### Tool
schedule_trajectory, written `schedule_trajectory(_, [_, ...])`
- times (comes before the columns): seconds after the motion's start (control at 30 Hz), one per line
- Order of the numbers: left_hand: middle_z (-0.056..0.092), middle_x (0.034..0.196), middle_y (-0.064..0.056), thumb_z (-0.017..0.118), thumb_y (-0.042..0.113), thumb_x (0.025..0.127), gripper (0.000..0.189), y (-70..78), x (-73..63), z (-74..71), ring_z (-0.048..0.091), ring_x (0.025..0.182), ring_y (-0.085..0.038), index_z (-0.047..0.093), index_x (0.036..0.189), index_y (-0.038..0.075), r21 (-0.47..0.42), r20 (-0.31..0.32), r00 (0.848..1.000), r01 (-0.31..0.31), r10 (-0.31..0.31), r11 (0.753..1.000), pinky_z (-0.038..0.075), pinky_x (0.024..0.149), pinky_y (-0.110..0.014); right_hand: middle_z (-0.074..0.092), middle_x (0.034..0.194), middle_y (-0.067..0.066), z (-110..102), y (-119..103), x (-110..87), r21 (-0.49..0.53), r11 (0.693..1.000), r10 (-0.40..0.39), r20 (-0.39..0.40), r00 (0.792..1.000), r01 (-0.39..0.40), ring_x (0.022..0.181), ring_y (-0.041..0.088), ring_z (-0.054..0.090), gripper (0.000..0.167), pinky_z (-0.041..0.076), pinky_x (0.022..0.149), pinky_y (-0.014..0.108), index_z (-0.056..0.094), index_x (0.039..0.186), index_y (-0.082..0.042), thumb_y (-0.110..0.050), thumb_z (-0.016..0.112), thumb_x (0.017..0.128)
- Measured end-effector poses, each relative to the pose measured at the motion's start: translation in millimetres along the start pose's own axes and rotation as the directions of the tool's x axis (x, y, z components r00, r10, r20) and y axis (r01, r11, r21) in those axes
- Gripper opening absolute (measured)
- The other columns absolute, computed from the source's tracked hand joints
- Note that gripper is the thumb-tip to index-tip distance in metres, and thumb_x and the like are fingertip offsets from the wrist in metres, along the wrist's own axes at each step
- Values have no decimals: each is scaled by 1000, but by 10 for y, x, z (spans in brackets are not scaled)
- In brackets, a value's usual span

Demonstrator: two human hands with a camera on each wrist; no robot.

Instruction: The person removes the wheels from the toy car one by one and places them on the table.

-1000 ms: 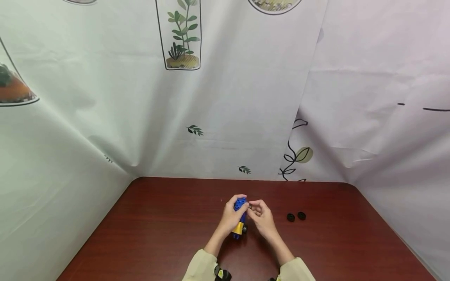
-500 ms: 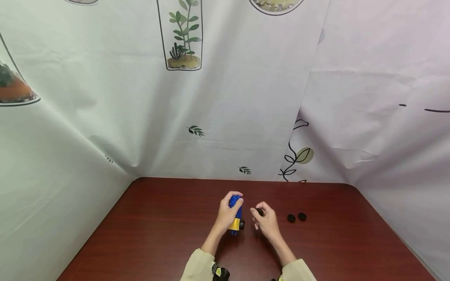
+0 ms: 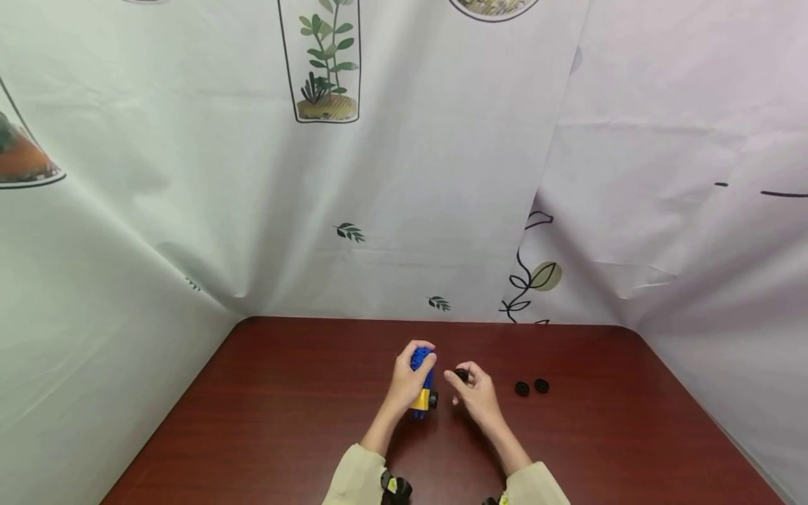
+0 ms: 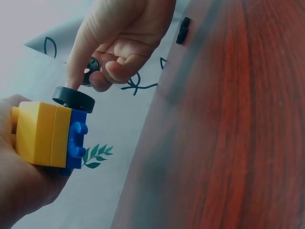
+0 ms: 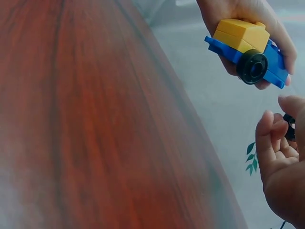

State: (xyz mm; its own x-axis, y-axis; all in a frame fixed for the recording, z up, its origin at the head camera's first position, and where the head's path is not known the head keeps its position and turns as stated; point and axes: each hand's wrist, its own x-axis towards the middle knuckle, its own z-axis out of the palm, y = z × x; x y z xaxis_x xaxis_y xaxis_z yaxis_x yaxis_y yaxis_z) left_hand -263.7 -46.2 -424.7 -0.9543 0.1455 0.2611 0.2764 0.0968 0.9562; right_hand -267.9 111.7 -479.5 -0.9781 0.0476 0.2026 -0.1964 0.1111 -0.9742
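Note:
My left hand (image 3: 404, 382) grips a toy car (image 3: 420, 400) of blue and yellow building blocks, held over the table. One black wheel (image 5: 252, 67) sits on the side of the car facing my right hand. My right hand (image 3: 481, 398) pinches a loose black wheel (image 3: 462, 375) between thumb and fingers, a short gap to the right of the car. In the right wrist view that pinched wheel (image 5: 289, 127) is partly hidden by the hand. The car's far side is out of sight in the head view.
Two more black wheels (image 3: 522, 388) lie side by side on the dark red wooden table (image 3: 303, 414), right of my hands. A pale printed cloth (image 3: 404, 175) hangs behind the table and along its sides.
My right hand has drawn back rightward from the car with the wheel, then edged slightly left again. My left hand has shifted a little left with the car.

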Motion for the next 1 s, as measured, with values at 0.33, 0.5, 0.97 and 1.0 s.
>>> schedule_trajectory(0.33, [58, 98, -18, 54, 12, 99, 20, 4, 4, 2, 49, 73, -14, 58, 117, 4, -1, -1, 1000, 10, -10, 1000, 45, 63, -26, 61, 86, 1, 11, -12, -9, 91, 993, 79, 19, 997, -80, 74, 15, 66, 24, 58, 67, 32, 54, 102, 4, -11, 68, 90])
schedule_trajectory(0.5, [58, 97, -19, 53, 11, 99, 20, 18, 7, -1, 50, 73, -14, 58, 117, 3, -2, -13, 1000, 10, -10, 1000, 45, 62, -26, 62, 91, 5, 18, -14, 1, 88, 991, 104, 19, 994, -105, 72, 15, 66, 27, 59, 71, 33, 54, 106, 3, -16, 67, 92])
schedule_trajectory(0.97, [56, 96, -17, 51, 12, 100, 21, -33, 41, 22, 49, 71, -15, 56, 118, 3, -8, -30, 999, 21, -21, 1000, 44, 61, -28, 64, 104, 23, -82, -78, 37, -35, 995, 92, -40, 995, -94, 82, 20, 64, 30, 58, 73, 31, 50, 120, 8, -10, 57, 97])
schedule_trajectory(1.0, [56, 96, -17, 51, 12, 100, 21, -81, 57, 33, 49, 71, -15, 56, 119, 4, -8, -32, 999, 24, -24, 1000, 44, 60, -28, 63, 109, 26, -115, -81, 38, -69, 995, 72, -36, 997, -74, 87, 24, 66, 31, 58, 74, 32, 50, 122, 8, -8, 56, 97])
